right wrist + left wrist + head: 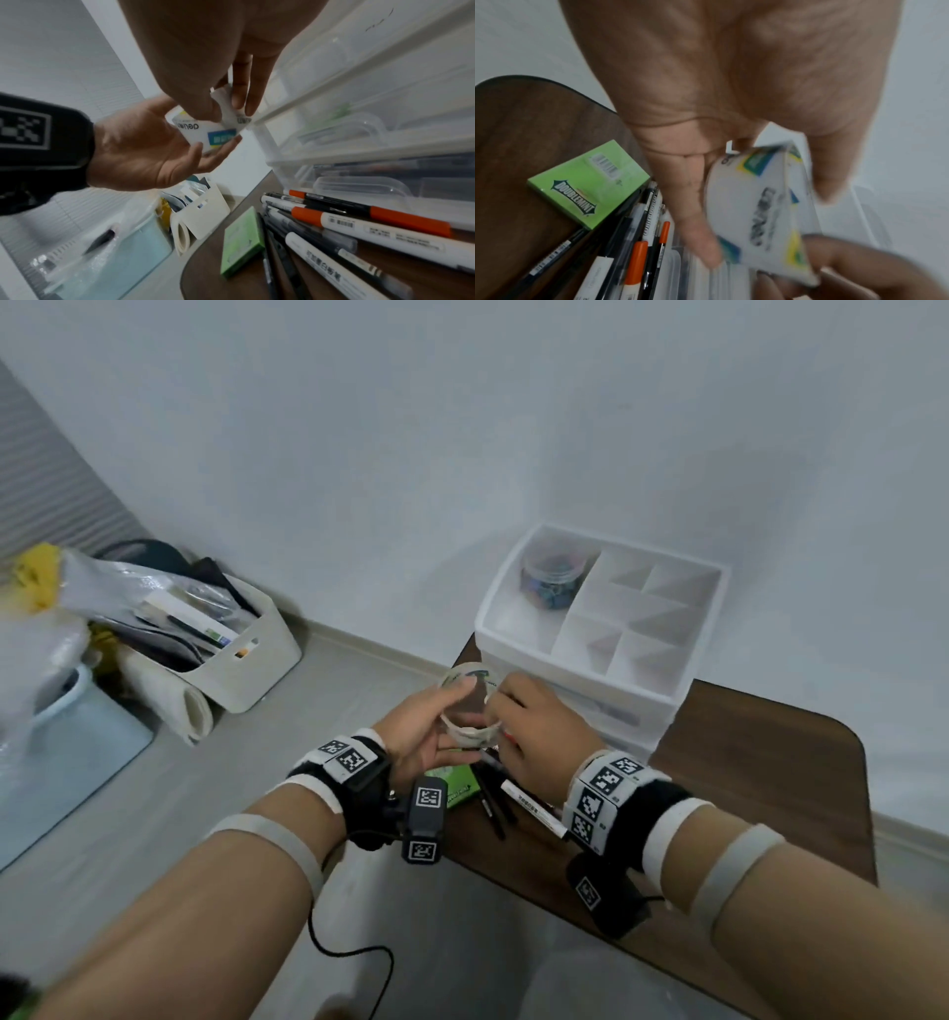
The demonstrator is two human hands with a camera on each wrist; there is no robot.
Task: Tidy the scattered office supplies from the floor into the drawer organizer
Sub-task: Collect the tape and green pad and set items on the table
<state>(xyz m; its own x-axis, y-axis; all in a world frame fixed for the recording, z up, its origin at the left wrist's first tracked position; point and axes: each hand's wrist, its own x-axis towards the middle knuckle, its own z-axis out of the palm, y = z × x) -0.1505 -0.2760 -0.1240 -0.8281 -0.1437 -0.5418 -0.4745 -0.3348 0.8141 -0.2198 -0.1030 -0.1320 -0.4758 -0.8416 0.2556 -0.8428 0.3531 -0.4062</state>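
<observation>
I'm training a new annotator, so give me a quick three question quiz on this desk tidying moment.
1. True or false: both hands hold the tape roll.
2. What already sits in the organizer's top tray?
A. scissors B. jar of clips C. stapler
3. What colour is the gum pack beside the pens?

Key: 1 true, left hand and right hand; 2 B, jar of clips; 3 green.

Two hands hold one roll of tape in front of the drawers

The right hand (205, 67) pinches the tape roll (205, 130) from above; the left hand (144, 146) holds it from below. Markers (359, 225) and a green pack (243, 245) lie on the brown table (205, 284) beside the drawer organizer (359, 81).
</observation>
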